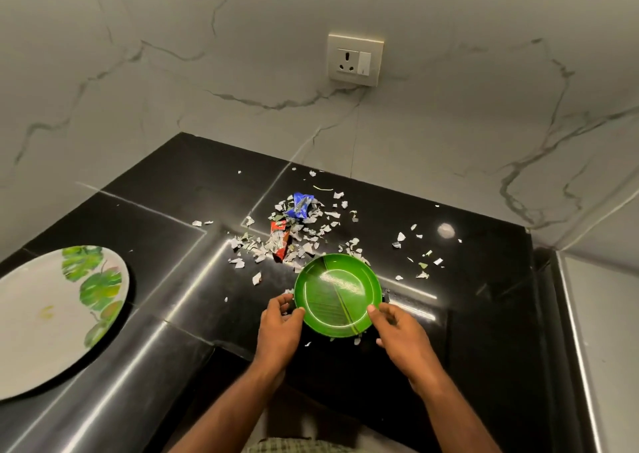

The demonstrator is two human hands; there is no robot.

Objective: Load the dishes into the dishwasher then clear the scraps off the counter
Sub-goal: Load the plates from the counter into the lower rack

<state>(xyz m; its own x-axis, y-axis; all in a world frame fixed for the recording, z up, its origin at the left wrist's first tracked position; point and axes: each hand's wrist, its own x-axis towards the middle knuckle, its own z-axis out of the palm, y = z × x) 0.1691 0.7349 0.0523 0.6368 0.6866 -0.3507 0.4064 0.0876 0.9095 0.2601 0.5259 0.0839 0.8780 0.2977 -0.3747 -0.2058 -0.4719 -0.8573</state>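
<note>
Brightness: dim, greenish-grey indoor light.
Source: overhead (a small round lamp reflection (446,230) sits on the black table (484,314)).
Glare: long white streaks along the table's rounded edges; a bright ring on the green plate (337,295).
Shadows: soft, faint.
Distortion: wide-angle bending at the edges.
Focus: mostly sharp, corners softer.

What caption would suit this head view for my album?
Both hands, left hand and right hand, grip a green plate beside scattered scraps on a black counter.
</note>
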